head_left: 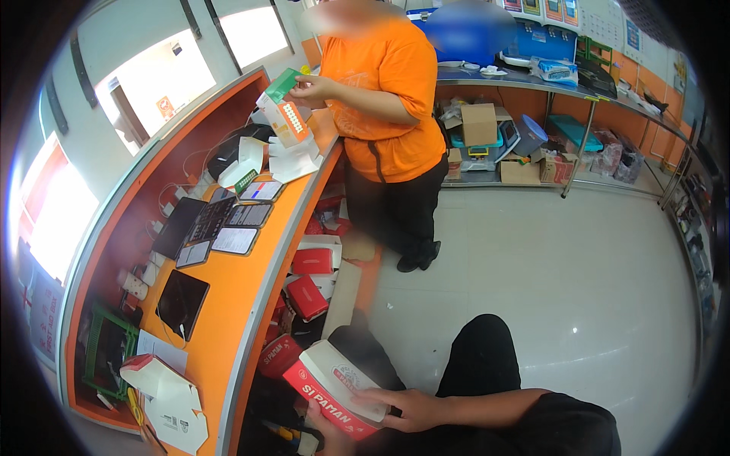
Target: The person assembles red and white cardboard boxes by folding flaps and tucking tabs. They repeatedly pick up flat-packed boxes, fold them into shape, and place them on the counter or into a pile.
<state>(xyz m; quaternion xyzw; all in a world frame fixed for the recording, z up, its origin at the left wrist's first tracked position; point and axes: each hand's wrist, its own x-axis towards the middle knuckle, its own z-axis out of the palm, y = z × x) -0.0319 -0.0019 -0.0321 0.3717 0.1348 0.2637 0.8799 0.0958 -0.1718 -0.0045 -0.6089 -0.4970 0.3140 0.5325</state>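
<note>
A red and white cardboard food box [321, 389] is held over my lap, its white top flap tilted up. My left hand [328, 432] grips the box from below at its red side, most of its fingers hidden. My right hand [414, 410] closes on the white flap at the box's right end, thumb and fingers pinching the edge. Just behind it, a second red box [278, 356] stands below the counter edge. On the counter to my left lies a partly unfolded white box [171, 406] with a red end.
An orange counter [220, 292] runs along my left, bearing several phones, a tablet [182, 302] and a laptop [176, 228]. Beneath it sit several red boxes [308, 296]. A person in an orange shirt [388, 99] stands ahead, handling a green and white box [283, 85].
</note>
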